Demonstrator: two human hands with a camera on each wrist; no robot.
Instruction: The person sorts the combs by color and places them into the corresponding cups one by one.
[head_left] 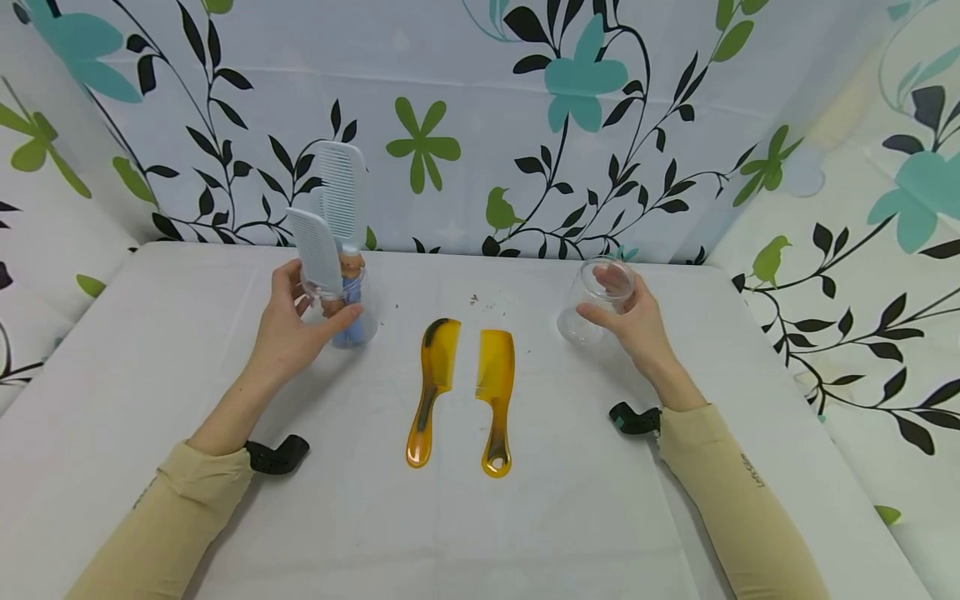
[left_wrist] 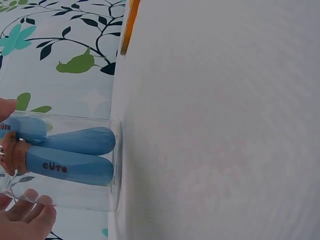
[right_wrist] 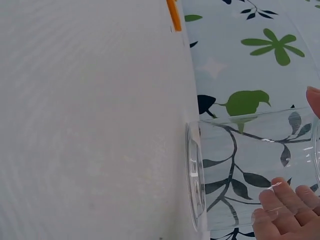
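My left hand (head_left: pixel 288 333) grips a clear glass jar (head_left: pixel 366 327) at the left back of the table, thumb in front and fingers round the far side. Two pale blue combs, a tall comb (head_left: pixel 341 196) and a lower, tilted comb (head_left: pixel 313 250), stand in it teeth up. Their blue handles (left_wrist: pixel 70 165), with brown bear shapes at the top, rest low inside. At the right back, my right hand (head_left: pixel 641 321) holds a second clear glass jar (head_left: pixel 576 321) upright, with nothing inside. Both jar bases are at the tabletop.
Two amber combs, a dark-streaked comb (head_left: pixel 431 375) and a plainer comb (head_left: pixel 497 375), lie between the jars, handles toward me. Small dark crumbs (head_left: pixel 474 298) dot the table (head_left: pixel 360 517) behind them. A patterned cloth (head_left: pixel 465 75) hangs along the back and sides.
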